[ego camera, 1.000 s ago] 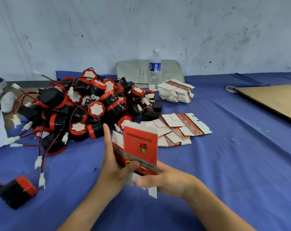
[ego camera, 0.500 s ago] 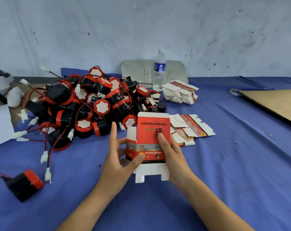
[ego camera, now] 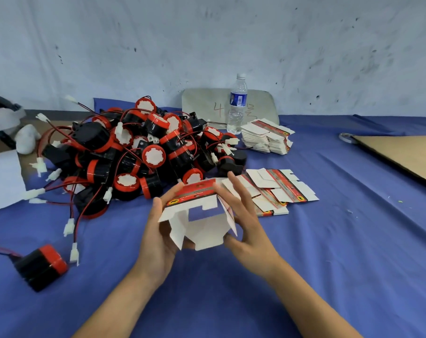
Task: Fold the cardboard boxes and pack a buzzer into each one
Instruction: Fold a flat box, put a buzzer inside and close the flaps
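A red-and-white cardboard box (ego camera: 202,222) is opened into a tube between my hands, above the blue cloth (ego camera: 329,240). Its open end faces me, with white flaps spread. My left hand (ego camera: 158,237) grips its left side, thumb on the top edge and fingers underneath. My right hand (ego camera: 246,223) presses the right wall with straight fingers, thumb at the lower corner. A big pile of black-and-red buzzers (ego camera: 143,152) with red wires lies behind the box. One buzzer (ego camera: 43,264) lies alone at the near left.
Flat unfolded boxes (ego camera: 277,189) lie fanned just right of my hands, and a stack of them (ego camera: 268,140) sits further back. A water bottle (ego camera: 237,103) stands before a grey board (ego camera: 204,103). A brown cardboard sheet (ego camera: 402,154) lies far right, white paper (ego camera: 2,179) far left.
The box went from a flat upright blank to an opened tube tipped with its open end toward me. My right hand moved from its front face to its right side.
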Available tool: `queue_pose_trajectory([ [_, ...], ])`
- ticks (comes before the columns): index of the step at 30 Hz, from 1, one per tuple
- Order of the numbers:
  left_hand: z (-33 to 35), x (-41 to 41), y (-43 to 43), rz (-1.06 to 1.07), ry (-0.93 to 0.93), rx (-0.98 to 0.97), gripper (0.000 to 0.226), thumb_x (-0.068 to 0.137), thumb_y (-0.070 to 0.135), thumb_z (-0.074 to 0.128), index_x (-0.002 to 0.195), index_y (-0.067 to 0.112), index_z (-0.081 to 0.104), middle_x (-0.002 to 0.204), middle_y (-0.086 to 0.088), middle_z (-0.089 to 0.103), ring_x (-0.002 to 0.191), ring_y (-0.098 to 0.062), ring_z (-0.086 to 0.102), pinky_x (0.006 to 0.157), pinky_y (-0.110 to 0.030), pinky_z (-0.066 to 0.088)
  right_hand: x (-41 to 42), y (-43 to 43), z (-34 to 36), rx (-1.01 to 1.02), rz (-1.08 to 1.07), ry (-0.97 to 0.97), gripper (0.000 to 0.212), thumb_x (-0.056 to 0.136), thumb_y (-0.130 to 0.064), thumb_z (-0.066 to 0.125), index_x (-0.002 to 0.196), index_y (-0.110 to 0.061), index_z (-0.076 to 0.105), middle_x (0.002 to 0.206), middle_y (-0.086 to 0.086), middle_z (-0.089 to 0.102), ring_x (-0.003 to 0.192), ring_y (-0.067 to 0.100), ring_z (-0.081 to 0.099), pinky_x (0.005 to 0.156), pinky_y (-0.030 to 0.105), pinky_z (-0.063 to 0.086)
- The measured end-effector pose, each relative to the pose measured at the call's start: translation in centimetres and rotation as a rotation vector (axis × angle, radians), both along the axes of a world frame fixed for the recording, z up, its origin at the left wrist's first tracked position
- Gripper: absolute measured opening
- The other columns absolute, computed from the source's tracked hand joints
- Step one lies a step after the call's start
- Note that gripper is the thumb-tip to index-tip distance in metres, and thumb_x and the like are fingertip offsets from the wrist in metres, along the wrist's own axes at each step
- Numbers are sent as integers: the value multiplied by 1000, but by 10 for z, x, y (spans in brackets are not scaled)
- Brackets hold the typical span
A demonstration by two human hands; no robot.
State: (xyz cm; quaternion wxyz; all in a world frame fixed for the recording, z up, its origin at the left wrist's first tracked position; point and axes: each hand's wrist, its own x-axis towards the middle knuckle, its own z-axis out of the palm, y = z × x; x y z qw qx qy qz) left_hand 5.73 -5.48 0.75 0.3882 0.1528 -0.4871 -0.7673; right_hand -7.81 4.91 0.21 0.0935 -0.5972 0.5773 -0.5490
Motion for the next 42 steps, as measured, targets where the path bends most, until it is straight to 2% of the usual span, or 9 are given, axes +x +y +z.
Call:
queue_pose_trajectory([
  [6,-8,-3,2,-106,-45,73,41,97,47,32,119,20,53,115,0,71,91,-36,71,56,-30,58,5,-6,0,-160,-205,-323,56,86,-19,61,135,-33,37,140,-23,40,133,7,41,84,26,52],
  [9,-16,-4,11,-121,-273,-326,34,93,53,49,115,27,46,115,10,69,77,-28,73,61,-30,58,2,-6,1,-222,-217,-490,41,92,-24,49,130,-34,37,135,-10,47,128,12,46,91,34,53],
  [12,-26,-4,14,103,-534,-939,24,85,58,52,90,35,52,76,8,70,58,-8,63,61,-36,53,0,-1,3,-139,-143,-433,32,97,-37,42,127,-33,51,133,-12,55,127,6,49,100,22,42],
  [16,-22,-3,7,327,-420,-1239,19,91,53,50,89,34,54,78,13,55,63,-4,49,55,-18,41,3,1,-1,31,33,-301,55,78,-39,66,130,-37,49,121,-20,62,114,2,57,89,14,44],
  [25,-16,-6,11,404,-292,-924,19,82,40,61,89,25,52,91,16,50,85,-5,53,73,-12,41,-1,-4,-5,8,-119,-329,29,86,-26,66,107,-43,56,104,-12,71,96,10,68,80,18,51],
  [29,-14,-3,7,500,-309,-618,88,67,54,68,142,36,26,146,15,31,133,-1,36,104,-18,32,1,-4,-6,31,-135,-305,36,85,-28,65,112,-49,54,110,-12,69,103,12,66,84,24,53],
  [32,-9,-3,4,327,-222,-372,100,70,45,78,141,56,9,146,25,33,134,5,36,112,-33,31,3,-5,-4,57,-132,-228,48,82,-35,68,119,-58,48,118,-16,63,108,16,61,91,35,52],
  [38,-14,-6,1,218,-215,-437,85,71,35,83,142,36,36,121,26,60,113,6,56,89,-25,54,3,-3,-4,7,-179,-209,68,76,-51,64,138,-34,40,132,-12,52,122,18,50,100,43,46],
  [42,-11,-3,7,241,-203,-558,62,62,46,76,116,59,50,117,25,59,113,-1,56,76,-13,51,3,-3,0,-24,-245,-201,63,79,-70,49,133,-39,40,134,-25,46,131,13,40,107,41,37],
])
